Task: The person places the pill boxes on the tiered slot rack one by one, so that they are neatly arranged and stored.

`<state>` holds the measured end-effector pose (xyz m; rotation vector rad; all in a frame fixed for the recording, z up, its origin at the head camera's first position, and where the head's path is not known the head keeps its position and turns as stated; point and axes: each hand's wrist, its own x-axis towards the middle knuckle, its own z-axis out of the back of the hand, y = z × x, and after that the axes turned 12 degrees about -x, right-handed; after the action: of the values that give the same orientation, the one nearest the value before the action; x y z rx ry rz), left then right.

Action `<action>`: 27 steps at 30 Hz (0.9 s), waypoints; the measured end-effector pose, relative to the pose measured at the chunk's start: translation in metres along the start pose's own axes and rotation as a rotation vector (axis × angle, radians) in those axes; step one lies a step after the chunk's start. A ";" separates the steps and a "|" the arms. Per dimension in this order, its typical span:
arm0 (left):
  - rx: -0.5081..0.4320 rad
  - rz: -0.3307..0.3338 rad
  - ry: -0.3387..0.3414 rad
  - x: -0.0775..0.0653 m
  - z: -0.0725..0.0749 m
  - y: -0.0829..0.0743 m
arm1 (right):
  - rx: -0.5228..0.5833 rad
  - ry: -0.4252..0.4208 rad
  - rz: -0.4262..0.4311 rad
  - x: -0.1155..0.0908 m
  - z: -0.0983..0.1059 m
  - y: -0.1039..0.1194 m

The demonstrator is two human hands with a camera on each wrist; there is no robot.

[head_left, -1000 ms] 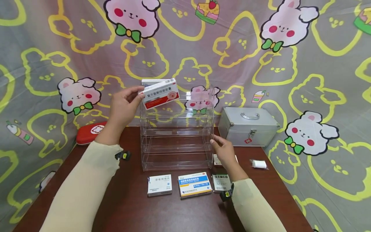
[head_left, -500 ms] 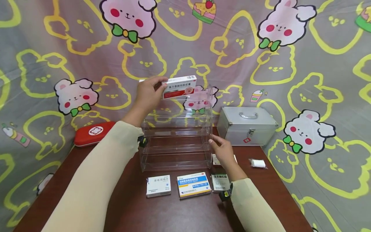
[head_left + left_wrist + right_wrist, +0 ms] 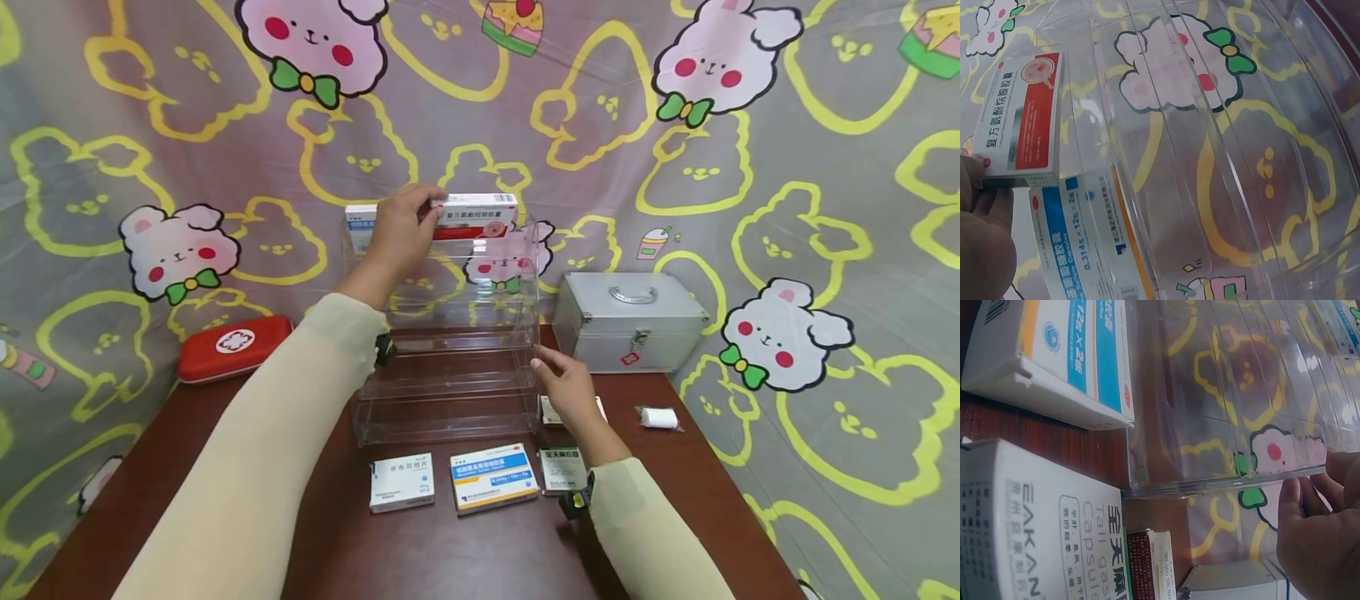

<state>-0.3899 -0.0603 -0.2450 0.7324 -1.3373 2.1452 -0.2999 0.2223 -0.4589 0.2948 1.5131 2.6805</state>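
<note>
My left hand (image 3: 408, 229) grips one end of a white and red medicine box (image 3: 480, 218) at the top tier of a clear acrylic display rack (image 3: 450, 429). In the left wrist view this medicine box (image 3: 1019, 125) is upright, its front showing, beside a blue and white medicine box (image 3: 1088, 231) that stands on the same tier. The fingers partly cover that second box in the head view. Lower down, my right hand (image 3: 566, 392) pinches the rack's right side edge; thumb and fingers lie on either side of the clear panel (image 3: 1229, 481) in the right wrist view.
Before the rack lie a white box (image 3: 402, 483), a blue and white box (image 3: 495, 479) and a green-topped box (image 3: 562, 472). Another small box (image 3: 551, 410) is partly behind my right hand. A red case (image 3: 236, 348), a silver case (image 3: 633, 321) and a white roll (image 3: 660, 418) stand around.
My left hand has carried the white and red box rightward and down to the top tier, and the box has levelled from its tilt. My right hand stays at the rack's side.
</note>
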 end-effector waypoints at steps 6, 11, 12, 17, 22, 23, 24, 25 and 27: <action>0.009 0.014 0.011 0.006 -0.009 0.003 | 0.007 0.003 -0.010 0.000 -0.002 0.002; -0.009 0.075 0.039 0.010 -0.018 0.006 | 0.011 0.003 -0.016 0.001 0.000 0.001; -0.013 0.085 0.038 0.010 -0.019 0.006 | 0.008 0.003 -0.017 0.001 0.000 0.001; -0.009 0.103 0.023 0.014 -0.025 0.008 | 0.005 0.010 -0.025 0.000 0.003 0.003; -0.019 0.096 0.034 0.017 -0.031 0.006 | -0.012 -0.001 -0.028 0.000 0.004 0.005; -0.019 0.093 0.033 0.018 -0.032 0.006 | -0.008 -0.001 -0.029 0.000 0.003 0.005; -0.016 0.090 0.032 0.018 -0.033 0.006 | -0.011 0.000 -0.027 0.001 0.003 0.005; -0.012 0.090 0.032 0.019 -0.034 0.007 | -0.012 0.000 -0.026 0.001 0.002 0.004; -0.006 0.096 0.030 0.019 -0.035 0.008 | -0.012 0.004 -0.025 0.002 0.001 0.004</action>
<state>-0.4154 -0.0291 -0.2506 0.6432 -1.3885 2.2167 -0.3012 0.2209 -0.4552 0.2678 1.4914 2.6720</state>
